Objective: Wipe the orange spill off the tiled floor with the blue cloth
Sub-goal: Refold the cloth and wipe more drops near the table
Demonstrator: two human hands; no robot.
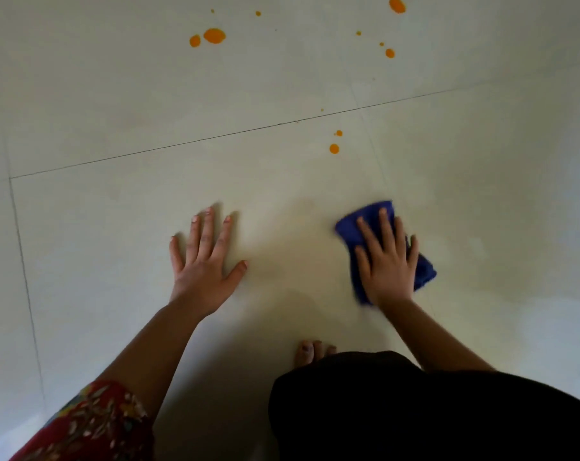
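A blue cloth (350, 227) lies on the pale tiled floor (115, 227). My right hand (386, 261) presses flat on it with straight, spread fingers. My left hand (203, 261) rests flat on the bare tile to the left, fingers spread. Orange drops are scattered ahead: two small ones (334, 148) just beyond the cloth, a larger pair (214, 35) at the far left, and several more (390, 53) at the far right, with one big blot (397, 4) at the top edge.
My bare foot (310, 352) shows below the cloth, next to my dark-clothed knee (415, 410). A red patterned sleeve (89, 424) fills the lower left. Grout lines (182, 144) cross the floor ahead of my hands.
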